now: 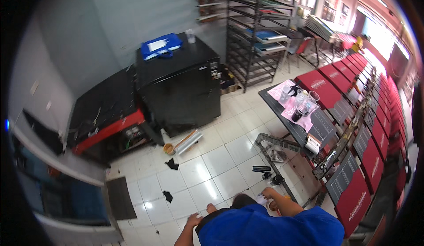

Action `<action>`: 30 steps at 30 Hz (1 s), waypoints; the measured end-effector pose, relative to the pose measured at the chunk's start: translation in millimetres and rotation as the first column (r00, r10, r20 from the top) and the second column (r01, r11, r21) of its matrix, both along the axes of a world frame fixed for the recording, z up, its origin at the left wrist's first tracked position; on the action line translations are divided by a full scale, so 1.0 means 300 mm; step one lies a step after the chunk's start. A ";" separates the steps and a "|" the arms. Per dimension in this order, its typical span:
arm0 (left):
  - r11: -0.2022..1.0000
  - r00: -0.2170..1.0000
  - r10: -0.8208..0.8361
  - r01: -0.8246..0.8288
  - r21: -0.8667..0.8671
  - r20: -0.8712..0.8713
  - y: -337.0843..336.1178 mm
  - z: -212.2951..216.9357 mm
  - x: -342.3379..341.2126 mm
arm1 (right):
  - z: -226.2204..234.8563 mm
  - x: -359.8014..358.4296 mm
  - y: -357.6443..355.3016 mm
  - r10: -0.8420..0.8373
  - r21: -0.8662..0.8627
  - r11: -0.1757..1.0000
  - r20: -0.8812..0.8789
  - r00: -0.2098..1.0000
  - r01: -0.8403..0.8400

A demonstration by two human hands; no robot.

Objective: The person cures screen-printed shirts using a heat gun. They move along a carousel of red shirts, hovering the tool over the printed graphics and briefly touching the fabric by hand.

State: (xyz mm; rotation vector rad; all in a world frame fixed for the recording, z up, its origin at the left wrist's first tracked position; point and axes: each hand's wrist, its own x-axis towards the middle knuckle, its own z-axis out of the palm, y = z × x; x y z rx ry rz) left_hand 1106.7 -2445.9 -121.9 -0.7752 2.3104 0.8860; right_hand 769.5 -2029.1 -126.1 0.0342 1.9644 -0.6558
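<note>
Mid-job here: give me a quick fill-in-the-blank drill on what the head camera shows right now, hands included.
1. The right hand holds a small ____-coloured object low beside the metal frame.
2. The left hand hangs open above the white ____ floor.
3. A blue bag lies on top of the ____ cabinet.
4. The long row of print boards is covered in ____ fabric.

Missing words: white; tiled; black; red

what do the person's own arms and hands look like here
Both forearms are bare, with no gloves, watch or bands that can be made out. The left hand and right hand show uncovered fingers. A bright blue shirt covers the torso; its sleeves seem short, ending above the elbows.
</note>
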 end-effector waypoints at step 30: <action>0.397 0.408 -0.905 0.912 -0.103 0.119 -0.113 -0.039 -3.649 | 0.507 -2.535 -0.820 -0.603 -0.581 0.715 -0.232 0.763 0.389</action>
